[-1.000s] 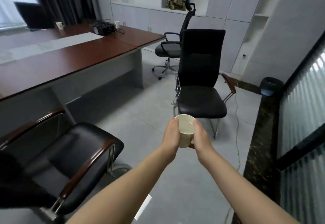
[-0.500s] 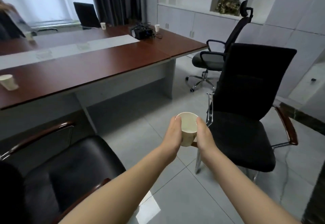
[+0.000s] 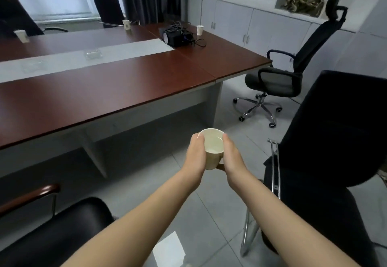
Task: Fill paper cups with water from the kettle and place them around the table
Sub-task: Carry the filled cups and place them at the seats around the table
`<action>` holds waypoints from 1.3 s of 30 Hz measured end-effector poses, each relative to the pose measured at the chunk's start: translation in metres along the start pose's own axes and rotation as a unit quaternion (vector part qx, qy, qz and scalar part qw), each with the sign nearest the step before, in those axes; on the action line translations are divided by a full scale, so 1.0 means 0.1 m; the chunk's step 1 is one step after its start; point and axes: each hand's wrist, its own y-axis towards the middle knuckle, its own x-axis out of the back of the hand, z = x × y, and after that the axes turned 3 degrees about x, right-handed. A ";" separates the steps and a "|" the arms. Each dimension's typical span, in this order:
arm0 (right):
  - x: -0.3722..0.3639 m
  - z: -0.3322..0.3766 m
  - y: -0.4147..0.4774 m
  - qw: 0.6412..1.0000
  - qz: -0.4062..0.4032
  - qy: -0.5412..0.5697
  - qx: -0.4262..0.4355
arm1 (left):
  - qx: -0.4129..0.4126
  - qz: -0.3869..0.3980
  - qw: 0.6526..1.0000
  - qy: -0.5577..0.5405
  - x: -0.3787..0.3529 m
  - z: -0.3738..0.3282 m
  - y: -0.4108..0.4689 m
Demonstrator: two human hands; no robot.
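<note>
Four paper cups: three on the counter point(image 3: 129, 82), one carried in two hands.

Along the counter's far side stand the left cup point(image 3: 21, 35), the middle cup point(image 3: 126, 24) and the right cup point(image 3: 200, 30), well apart, the last just beside one black projector point(image 3: 178, 36); their contents cannot be seen. Nearer, over the floor and short of the counter's edge, the left hand point(image 3: 195, 153) and right hand point(image 3: 231, 155) curl round opposite sides of the held cup point(image 3: 212, 151), which is upright with clear water inside. One swivel chair point(image 3: 293, 74) stands off the counter's right end.
</note>
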 end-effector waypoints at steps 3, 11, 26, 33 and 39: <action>-0.14 0.20 0.57 1.000 0.020 -0.003 0.003 | 0.001 -0.015 1.000 0.005 -0.02 -0.20 0.61; -0.44 0.56 1.94 0.999 0.033 -0.015 0.005 | 0.025 -0.028 0.999 -0.018 -0.10 -0.62 1.95; -0.96 1.02 5.16 0.994 0.103 -0.043 0.015 | 0.024 -0.124 0.990 -0.069 -0.43 -1.19 4.92; -1.23 1.29 6.11 0.993 0.117 -0.014 0.011 | 0.038 -0.164 0.983 -0.073 -0.50 -1.33 6.11; -1.48 1.05 7.10 0.992 0.099 -0.041 0.067 | -0.029 -0.169 0.983 -0.059 -0.43 -1.30 6.96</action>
